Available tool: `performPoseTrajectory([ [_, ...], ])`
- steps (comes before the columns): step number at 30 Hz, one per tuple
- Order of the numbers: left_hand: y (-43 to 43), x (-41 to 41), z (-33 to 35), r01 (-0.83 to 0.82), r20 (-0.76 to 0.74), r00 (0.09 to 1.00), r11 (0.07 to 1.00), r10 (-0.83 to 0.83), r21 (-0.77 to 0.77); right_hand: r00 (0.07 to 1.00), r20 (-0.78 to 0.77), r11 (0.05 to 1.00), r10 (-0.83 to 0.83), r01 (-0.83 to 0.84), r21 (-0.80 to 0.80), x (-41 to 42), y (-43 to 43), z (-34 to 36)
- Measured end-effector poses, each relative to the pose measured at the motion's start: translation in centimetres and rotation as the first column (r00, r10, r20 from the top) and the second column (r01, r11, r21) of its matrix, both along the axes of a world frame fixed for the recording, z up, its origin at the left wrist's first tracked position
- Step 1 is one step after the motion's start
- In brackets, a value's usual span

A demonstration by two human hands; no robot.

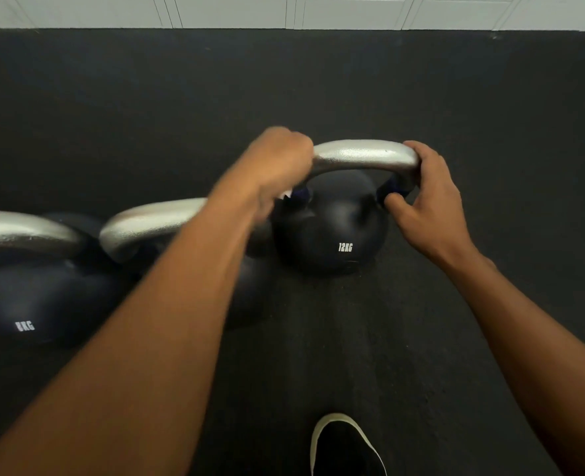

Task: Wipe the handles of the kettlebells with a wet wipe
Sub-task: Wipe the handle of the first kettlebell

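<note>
The handle point(363, 154) of the 12 kg kettlebell point(328, 231) is a silver arch. It stands upright over the dark body, which is marked "12KG".

The left hand point(277, 163) is closed in a fist around the left end of this handle. A white corner of the wet wipe point(287, 194) protrudes below the fist, so the hand is clamped on the wipe against the metal (the hand is blurred, and finger detail cannot be read). The right hand point(428, 204) grips the right end of the handle. Its fingers curl over the bend and its thumb presses the inner side of the right upright.

The kettlebell rests on the black floor point(318, 91), near the middle of the visible area. Open floor lies beyond it up to the far edge, where the white panelled wall point(236, 10) begins, and also to its right.

The middle kettlebell point(153, 221) stands just beside it on the left, partly hidden by the left forearm. The left kettlebell point(26, 304) stands at the left edge of the view, and its weight marking is blurred. A black shoe point(344, 448) with a pale sole rim sits at the near edge of the floor.
</note>
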State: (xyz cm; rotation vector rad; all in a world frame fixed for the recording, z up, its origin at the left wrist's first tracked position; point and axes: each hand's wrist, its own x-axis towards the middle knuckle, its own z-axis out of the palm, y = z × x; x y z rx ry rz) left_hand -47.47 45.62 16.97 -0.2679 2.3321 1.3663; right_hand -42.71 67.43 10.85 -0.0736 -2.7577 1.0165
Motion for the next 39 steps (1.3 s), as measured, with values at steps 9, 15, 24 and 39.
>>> performPoseTrajectory([
  [9, -2.8, -3.8, 1.3, 0.458, 0.095, 0.887, 0.885, -0.451, -0.081, 1.000, 0.015, 1.000, 0.021, -0.021, 0.012, 0.0, 0.2, 0.3],
  [15, -3.8, -3.7, 1.0, 0.334, 0.016, 0.942, 0.940, -0.334, -0.061, 1.000, 0.017, 1.000, 0.019, -0.020, 0.017, 0.0, 0.2, 0.2],
  [24, -1.7, -4.1, 1.3, 0.595, 0.004, 0.802, 0.799, -0.597, -0.085, 1.000, 0.019, 1.000, 0.021, -0.021, 0.021, 0.0, 0.3, 0.2],
  [39, -1.6, -4.9, 1.2, 0.617, -0.002, 0.786, 0.784, -0.618, -0.065, 0.999, 0.032, 1.000, 0.022, -0.023, 0.020, 0.0, 0.4, 0.2],
])
